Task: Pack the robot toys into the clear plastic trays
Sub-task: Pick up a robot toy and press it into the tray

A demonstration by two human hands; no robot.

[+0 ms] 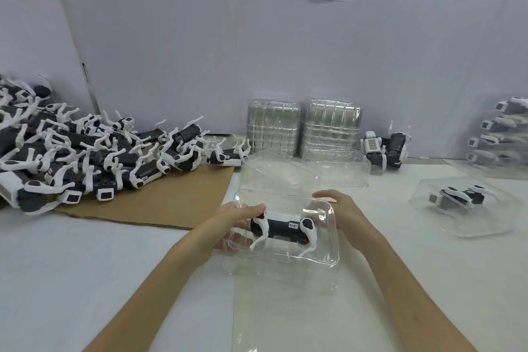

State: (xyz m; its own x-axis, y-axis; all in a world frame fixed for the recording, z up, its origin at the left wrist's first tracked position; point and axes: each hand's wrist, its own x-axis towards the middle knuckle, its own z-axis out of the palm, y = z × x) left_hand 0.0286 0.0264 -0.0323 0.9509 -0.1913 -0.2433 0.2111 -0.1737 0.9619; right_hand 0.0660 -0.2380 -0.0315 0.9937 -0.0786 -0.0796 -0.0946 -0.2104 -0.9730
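Robot toy (281,227) lies inside the tray (285,268), centre — left hand (240,217) grips its 9 o'clock end, thumb over the rim; right hand (341,210) curls round the 3 o'clock end. Packed tray (463,223) at 2 o'clock, toy pile (71,157) at 10, tray stacks (303,128) at 12.

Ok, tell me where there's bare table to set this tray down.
Bare white table lies near left, between the cardboard and the left forearm, and near right, between the right forearm and the packed tray. Crowded: the toy pile on the cardboard, the empty tray stacks at the wall behind the held tray.
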